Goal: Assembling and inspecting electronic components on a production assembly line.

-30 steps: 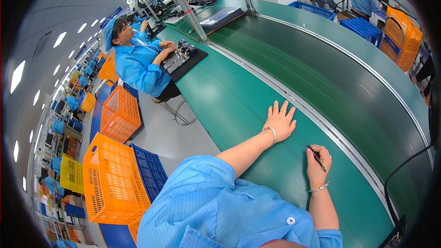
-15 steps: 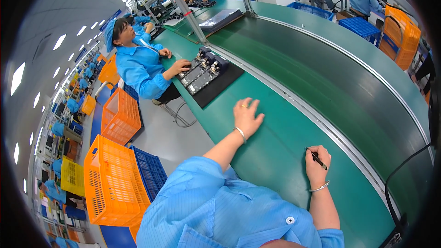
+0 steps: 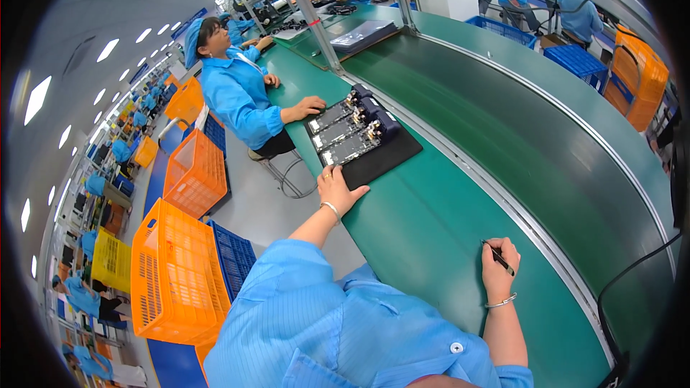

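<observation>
My left hand (image 3: 341,190) reaches to the near corner of a black mat (image 3: 384,161), its fingertips at the mat's edge and the thumb spread out over the table. Three circuit boards (image 3: 348,145) lie side by side on the mat, with dark blocky parts (image 3: 379,116) and metal fittings along their far ends. Across the mat, a co-worker's hand (image 3: 307,106) rests at its far left edge. My right hand (image 3: 499,270) is closed around a slim black pen-like tool (image 3: 502,261) above the green table (image 3: 424,244), apart from the boards.
A metal rail (image 3: 496,205) separates the table from a dark green conveyor belt (image 3: 517,122). An upright post (image 3: 310,18) stands beyond the mat. Orange crates (image 3: 176,273) and a blue crate (image 3: 233,255) are at my left. A black cable (image 3: 611,294) hangs at the right.
The mat with the boards has slid nearer along the table. My left hand has moved left to its corner. My right hand stays nearly in place with the tool.
</observation>
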Motion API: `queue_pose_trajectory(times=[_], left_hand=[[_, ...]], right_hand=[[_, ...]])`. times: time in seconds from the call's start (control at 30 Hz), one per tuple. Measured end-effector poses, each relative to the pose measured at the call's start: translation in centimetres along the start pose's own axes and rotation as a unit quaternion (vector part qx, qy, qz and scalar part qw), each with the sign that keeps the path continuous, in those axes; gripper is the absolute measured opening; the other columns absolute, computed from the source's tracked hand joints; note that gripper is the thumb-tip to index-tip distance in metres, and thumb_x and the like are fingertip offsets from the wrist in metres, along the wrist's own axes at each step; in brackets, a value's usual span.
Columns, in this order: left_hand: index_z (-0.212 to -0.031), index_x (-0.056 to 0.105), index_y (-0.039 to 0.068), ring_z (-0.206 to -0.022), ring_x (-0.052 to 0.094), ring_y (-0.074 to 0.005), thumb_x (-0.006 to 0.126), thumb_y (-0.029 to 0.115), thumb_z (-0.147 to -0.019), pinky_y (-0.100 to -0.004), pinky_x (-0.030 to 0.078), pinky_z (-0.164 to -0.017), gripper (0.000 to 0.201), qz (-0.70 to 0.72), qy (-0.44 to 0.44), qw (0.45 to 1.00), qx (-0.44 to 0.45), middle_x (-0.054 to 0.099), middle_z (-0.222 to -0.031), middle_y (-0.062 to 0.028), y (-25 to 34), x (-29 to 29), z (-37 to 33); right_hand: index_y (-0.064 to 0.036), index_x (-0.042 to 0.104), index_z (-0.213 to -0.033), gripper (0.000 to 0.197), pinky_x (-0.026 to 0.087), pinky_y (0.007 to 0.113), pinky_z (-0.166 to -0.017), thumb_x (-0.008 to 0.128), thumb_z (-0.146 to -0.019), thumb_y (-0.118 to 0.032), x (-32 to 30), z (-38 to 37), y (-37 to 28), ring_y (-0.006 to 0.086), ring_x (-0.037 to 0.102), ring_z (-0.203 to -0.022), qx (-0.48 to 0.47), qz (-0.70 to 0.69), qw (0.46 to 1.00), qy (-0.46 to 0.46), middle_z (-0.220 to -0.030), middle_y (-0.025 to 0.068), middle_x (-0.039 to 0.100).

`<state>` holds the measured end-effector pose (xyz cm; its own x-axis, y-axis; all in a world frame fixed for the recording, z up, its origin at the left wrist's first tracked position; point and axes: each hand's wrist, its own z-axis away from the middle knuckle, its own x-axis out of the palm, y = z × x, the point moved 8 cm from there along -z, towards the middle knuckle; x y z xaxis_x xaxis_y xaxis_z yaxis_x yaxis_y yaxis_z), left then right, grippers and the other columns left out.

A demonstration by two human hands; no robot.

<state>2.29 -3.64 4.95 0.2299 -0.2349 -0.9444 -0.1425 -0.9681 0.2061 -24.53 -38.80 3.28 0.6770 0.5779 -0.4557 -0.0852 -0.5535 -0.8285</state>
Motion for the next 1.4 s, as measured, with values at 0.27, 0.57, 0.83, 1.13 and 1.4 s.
queue_pose_trajectory(times=[0.27, 0.57, 0.83, 1.13, 1.4], left_hand=[[-0.132, 0.049, -0.003, -0.119, 0.05, -0.0394, 0.072, 0.036, -0.085, -0.0413, 0.044, -0.102, 0.066, 0.084, -0.057, 0.974, 0.202, 0.048, -0.13, -0.0249, -3.7, 0.8, 0.2], [-0.122, 0.052, -0.006, -0.098, 0.065, -0.0355, 0.057, 0.012, -0.086, -0.0423, 0.054, -0.084, 0.04, -0.163, -0.2, 0.92, 0.295, 0.062, -0.107, -0.0223, 1.3, 0.8, -0.3], [-0.087, 0.064, 0.0, -0.085, 0.069, -0.0348, 0.057, 0.013, -0.082, -0.044, 0.057, -0.074, 0.016, -0.051, -0.164, 0.852, 0.495, 0.067, -0.092, -0.0191, 17.7, 0.0, 8.8], [-0.082, 0.063, 0.0, -0.071, 0.069, -0.0306, 0.06, 0.012, -0.078, -0.0405, 0.056, -0.058, 0.013, 0.084, -0.205, 0.615, 0.757, 0.064, -0.078, -0.0161, 38.4, -5.0, 33.5], [-0.079, 0.063, 0.002, -0.065, 0.065, -0.0238, 0.061, 0.012, -0.077, -0.0355, 0.055, -0.055, 0.011, 0.21, -0.227, 0.435, 0.846, 0.062, -0.074, -0.0102, 35.4, -8.0, 36.2]], right_hand=[[-0.0038, 0.06, -0.079, 0.008, 0.047, 0.037, -0.075, 0.068, -0.079, -0.005, 0.2, -0.1, 0.5, 0.0241, 0.061, -0.074, -0.012, -0.034, 0.999, 0.005, -0.081, 0.0077, 0.068], [0.0001, 0.062, -0.087, 0.006, 0.05, 0.031, -0.071, 0.066, -0.085, -0.002, -0.3, 0.8, 1.4, 0.0176, 0.062, -0.075, 0.004, -0.081, 0.996, 0.024, -0.084, 0.0094, 0.067], [0.0019, 0.063, -0.095, 0.007, 0.05, 0.026, -0.076, 0.064, -0.092, -0.004, -6.1, 3.6, 4.5, 0.011, 0.059, -0.081, 0.059, -0.106, 0.974, 0.192, -0.089, 0.0048, 0.064], [0.0011, 0.06, -0.093, 0.009, 0.05, 0.026, -0.076, 0.067, -0.089, -0.004, -24.7, 12.0, 7.0, 0.0114, 0.059, -0.08, 0.145, 0.012, 0.933, 0.328, -0.087, 0.0053, 0.064], [0.0008, 0.063, -0.089, 0.013, 0.048, 0.025, -0.065, 0.074, -0.083, -0.003, -20.6, 11.6, 3.2, 0.0096, 0.057, -0.07, 0.224, 0.111, 0.898, 0.362, -0.077, 0.0042, 0.064]])
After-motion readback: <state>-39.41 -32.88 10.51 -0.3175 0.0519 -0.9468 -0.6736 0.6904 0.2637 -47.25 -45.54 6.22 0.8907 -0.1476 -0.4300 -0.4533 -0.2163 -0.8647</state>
